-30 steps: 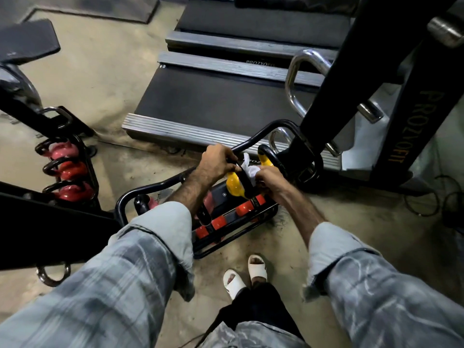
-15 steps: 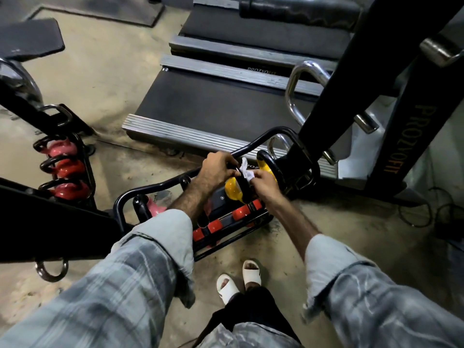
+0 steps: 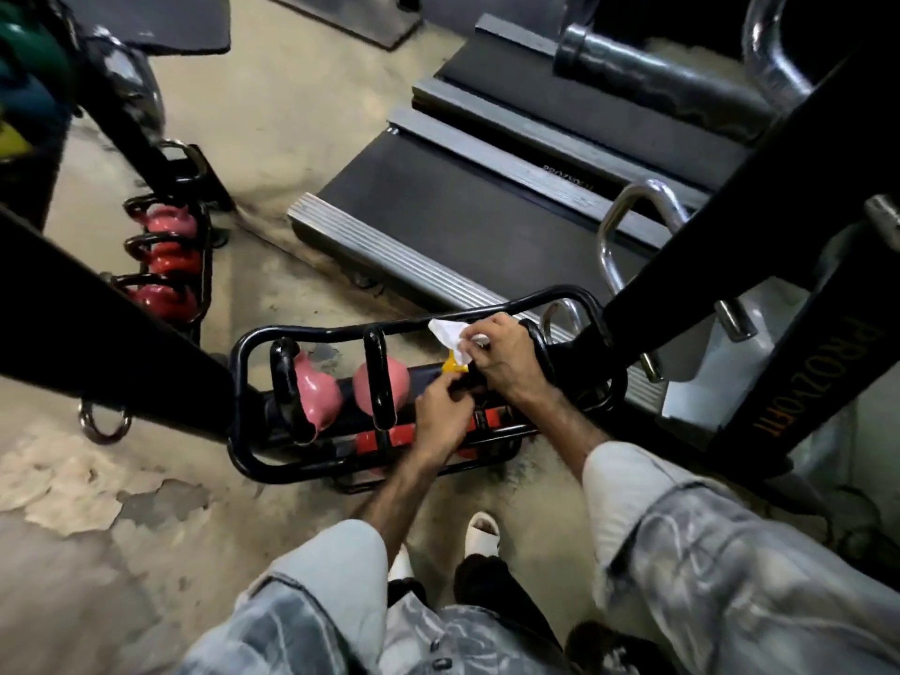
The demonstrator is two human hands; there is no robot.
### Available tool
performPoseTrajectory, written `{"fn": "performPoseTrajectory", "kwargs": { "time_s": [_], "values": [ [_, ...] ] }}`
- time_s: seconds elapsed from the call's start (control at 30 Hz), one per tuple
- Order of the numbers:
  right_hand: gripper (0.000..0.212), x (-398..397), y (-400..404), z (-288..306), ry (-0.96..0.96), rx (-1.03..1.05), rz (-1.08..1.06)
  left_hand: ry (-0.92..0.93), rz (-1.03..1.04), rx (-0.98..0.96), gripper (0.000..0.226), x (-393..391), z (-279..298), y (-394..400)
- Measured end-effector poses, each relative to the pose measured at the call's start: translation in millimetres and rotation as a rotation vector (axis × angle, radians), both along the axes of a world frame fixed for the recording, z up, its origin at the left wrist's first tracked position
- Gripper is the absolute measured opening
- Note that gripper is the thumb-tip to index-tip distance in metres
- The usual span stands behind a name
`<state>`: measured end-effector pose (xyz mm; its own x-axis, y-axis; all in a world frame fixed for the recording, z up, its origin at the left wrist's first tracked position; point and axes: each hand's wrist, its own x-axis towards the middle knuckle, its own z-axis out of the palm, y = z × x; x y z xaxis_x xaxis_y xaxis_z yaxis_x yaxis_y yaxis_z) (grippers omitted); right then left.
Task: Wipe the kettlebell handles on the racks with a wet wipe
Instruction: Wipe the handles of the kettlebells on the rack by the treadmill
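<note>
While the right hand point(image 3: 506, 355) pinches the wet wipe point(image 3: 450, 336) beside the yellow kettlebell point(image 3: 453, 365), the left hand point(image 3: 445, 416), fingers curled on it, sits nearer the pink kettlebells' upright black handles point(image 3: 377, 377) leftward along the rack point(image 3: 253, 460).

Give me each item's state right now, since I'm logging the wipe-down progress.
wet wipe: crumpled, pinched in the right hand.
right hand: holds the wipe over the yellow kettlebell.
left hand: fingers curled at the rack, beside the yellow kettlebell; what it grips is unclear.
yellow kettlebell: on the rack, mostly hidden by the hands.
pink kettlebells: seated on the rack, untouched.
</note>
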<state>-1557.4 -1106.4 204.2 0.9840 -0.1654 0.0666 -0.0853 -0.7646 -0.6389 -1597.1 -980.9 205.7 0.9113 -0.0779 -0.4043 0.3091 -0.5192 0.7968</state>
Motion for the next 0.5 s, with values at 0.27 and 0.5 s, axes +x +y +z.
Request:
{"fn": "performPoseTrajectory", "kwargs": {
  "time_s": [0.27, 0.5],
  "values": [
    [0.025, 14.0, -20.3, 51.1, 0.311, -0.583, 0.692, 0.057, 0.102, -0.026, 0.04, -11.4, -0.5, -10.6],
    [0.019, 73.3, 8.7, 71.1, 0.312, -1.014, 1.342, 0.041, 0.261, -0.037, 0.047, -21.5, 1.3, -13.7]
  ]
}}
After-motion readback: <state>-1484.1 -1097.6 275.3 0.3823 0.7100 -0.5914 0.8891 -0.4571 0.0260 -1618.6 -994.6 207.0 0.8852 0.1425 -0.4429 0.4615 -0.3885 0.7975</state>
